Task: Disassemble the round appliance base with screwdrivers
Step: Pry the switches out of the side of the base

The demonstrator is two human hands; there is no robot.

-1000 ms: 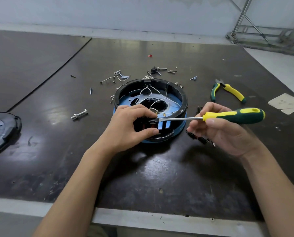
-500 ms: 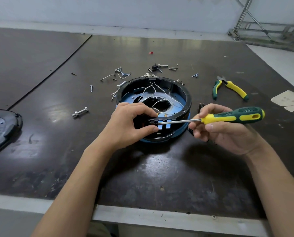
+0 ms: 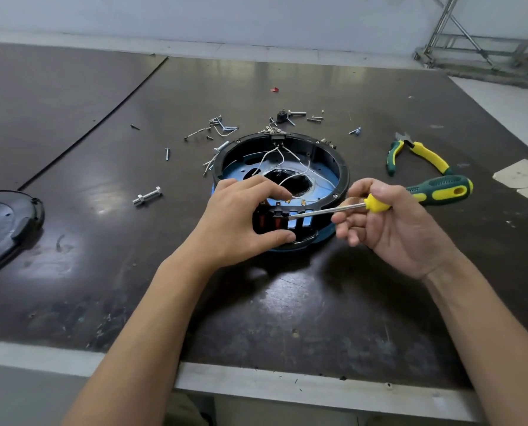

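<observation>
Round base gripped at its near rim by left hand, screwdriver held in right hand, tip set against rim slots, pliers laid on tabletop

The round base lies flat, open side up: a black ring, blue floor, loose white wires inside. The green-and-yellow screwdriver is nearly level, tip at the base's slotted near wall.

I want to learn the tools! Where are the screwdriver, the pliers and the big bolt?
screwdriver point(image 3: 434, 184), head view, on its green handle.
pliers point(image 3: 430, 157), head view, on one yellow handle.
big bolt point(image 3: 148, 195), head view, mid shaft.
</observation>
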